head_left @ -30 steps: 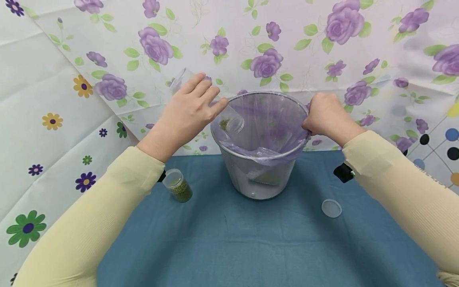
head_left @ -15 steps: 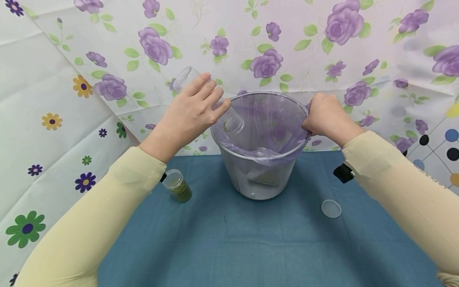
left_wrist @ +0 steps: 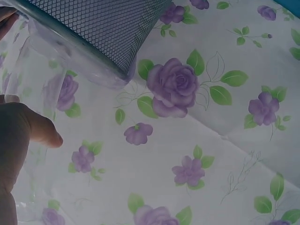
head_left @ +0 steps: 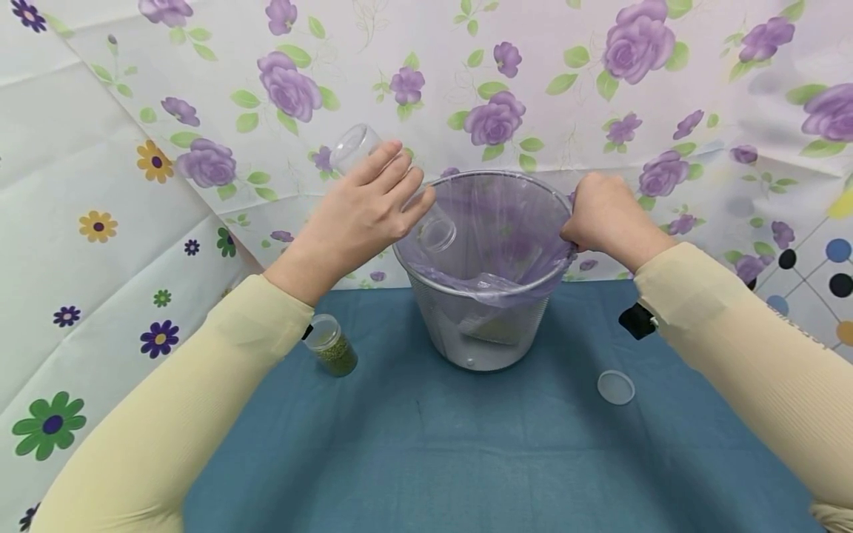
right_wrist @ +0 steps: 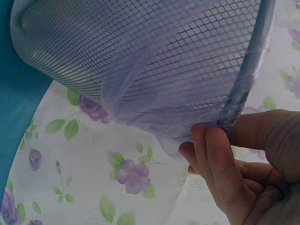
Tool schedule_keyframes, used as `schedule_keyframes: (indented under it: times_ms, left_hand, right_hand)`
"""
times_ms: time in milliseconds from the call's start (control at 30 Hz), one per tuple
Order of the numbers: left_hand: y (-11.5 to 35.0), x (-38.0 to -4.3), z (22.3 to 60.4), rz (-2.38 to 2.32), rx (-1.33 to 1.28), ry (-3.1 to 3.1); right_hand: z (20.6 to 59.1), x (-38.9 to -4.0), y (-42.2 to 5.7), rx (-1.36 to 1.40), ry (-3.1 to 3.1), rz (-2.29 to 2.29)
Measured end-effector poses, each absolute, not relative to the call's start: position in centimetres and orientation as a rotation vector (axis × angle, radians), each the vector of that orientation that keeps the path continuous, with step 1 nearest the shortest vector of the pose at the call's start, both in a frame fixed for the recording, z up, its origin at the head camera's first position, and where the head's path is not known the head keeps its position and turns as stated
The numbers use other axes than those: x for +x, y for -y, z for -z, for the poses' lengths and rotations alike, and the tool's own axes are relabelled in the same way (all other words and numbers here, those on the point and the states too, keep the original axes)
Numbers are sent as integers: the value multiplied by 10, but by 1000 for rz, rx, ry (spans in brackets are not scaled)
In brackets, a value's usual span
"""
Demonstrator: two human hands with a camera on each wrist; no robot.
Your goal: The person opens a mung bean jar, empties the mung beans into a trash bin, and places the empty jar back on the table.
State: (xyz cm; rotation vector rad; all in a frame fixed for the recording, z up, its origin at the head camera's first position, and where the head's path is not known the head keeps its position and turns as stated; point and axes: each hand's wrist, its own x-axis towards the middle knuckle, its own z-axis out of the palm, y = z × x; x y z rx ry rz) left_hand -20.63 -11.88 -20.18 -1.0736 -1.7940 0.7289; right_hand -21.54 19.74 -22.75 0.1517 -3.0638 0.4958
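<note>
My left hand [head_left: 366,203] grips a clear plastic jar [head_left: 355,146], tipped mouth-down over the left rim of a silver mesh trash can [head_left: 476,333]. No grains show inside the tipped jar now. In the left wrist view the thumb [left_wrist: 44,129] lies along the jar's clear wall. A thin purple trash bag [head_left: 513,215] lines the can and folds over its rim. My right hand [head_left: 609,218] pinches the bag at the right rim; in the right wrist view fingers [right_wrist: 218,154] and thumb close on the bag and rim.
A second clear jar [head_left: 331,346], partly filled with small green grains, stands left of the can, below my left wrist. A round translucent lid [head_left: 616,387] lies on the blue tablecloth [head_left: 466,451] at the right. A flower-patterned sheet [head_left: 426,66] hangs close behind the can.
The green grains near the tipped jar's mouth dwindle and are gone from it now. My left hand has shifted slightly right with the jar. My right hand stays on the rim.
</note>
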Motion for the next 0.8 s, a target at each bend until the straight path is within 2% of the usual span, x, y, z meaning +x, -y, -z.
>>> schedule_keyframes:
  times_ms: [300, 800]
  left_hand:
    - [118, -208, 204, -541, -1065, 1850]
    - [121, -209, 206, -502, -1044, 1908]
  right_hand:
    - [228, -216, -197, 161, 3057, -461]
    - [229, -216, -196, 165, 3045, -413]
